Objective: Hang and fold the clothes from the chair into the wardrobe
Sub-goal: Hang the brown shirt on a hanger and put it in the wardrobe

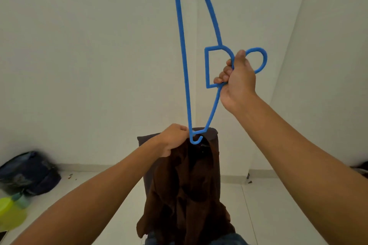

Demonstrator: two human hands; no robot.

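The right hand (238, 77) grips a blue hanger (184, 59) held on end; the left hand (174, 138) holds a brown garment (191, 189) at its lower tip.

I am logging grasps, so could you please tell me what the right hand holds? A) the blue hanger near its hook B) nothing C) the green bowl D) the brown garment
A: the right hand curls round the blue hanger beside its hook, while the left hand grips the brown garment.
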